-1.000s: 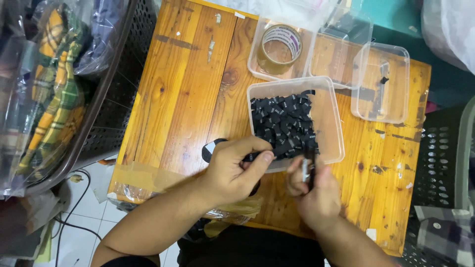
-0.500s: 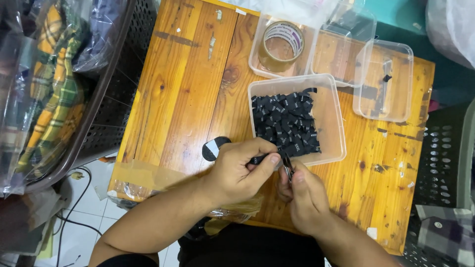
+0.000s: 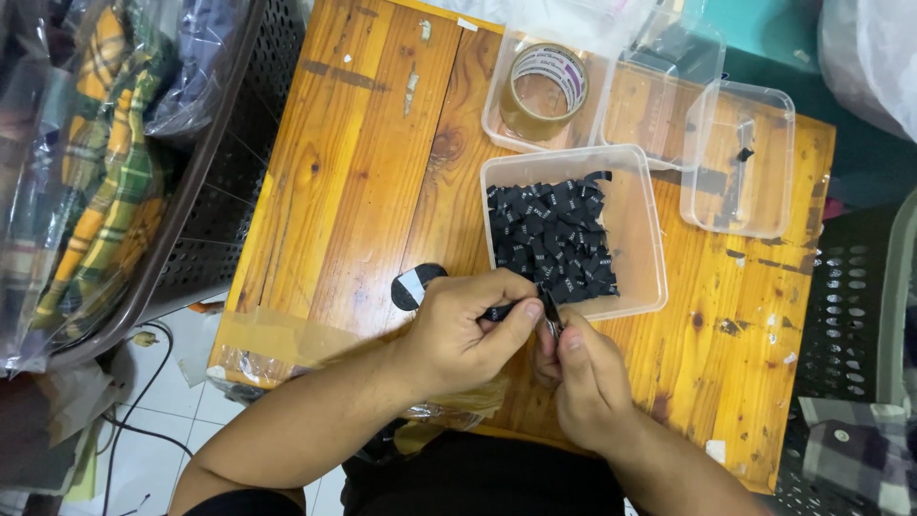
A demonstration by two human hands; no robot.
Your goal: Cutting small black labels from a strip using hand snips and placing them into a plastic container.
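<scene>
My left hand [image 3: 466,333] pinches the end of a black ribbon strip [image 3: 501,311] that comes off a small black-and-white roll [image 3: 415,286] lying on the wooden table [image 3: 363,182]. Pressed against it from the right, my right hand [image 3: 587,382] grips a small metal cutting tool [image 3: 552,321] whose tip meets the strip. Just beyond both hands stands a clear plastic box [image 3: 650,272] holding several short black ribbon pieces [image 3: 554,234].
A clear tub with a roll of brown tape [image 3: 545,88] stands at the table's far side, beside other clear tubs [image 3: 735,162]. Black perforated baskets [image 3: 205,220] flank the table, with bagged checked fabric [image 3: 86,191] on the left. Cables lie on the floor.
My right hand has moved left and closed up against my left hand, bringing the metal tool to the ribbon strip. The boxes have not moved.
</scene>
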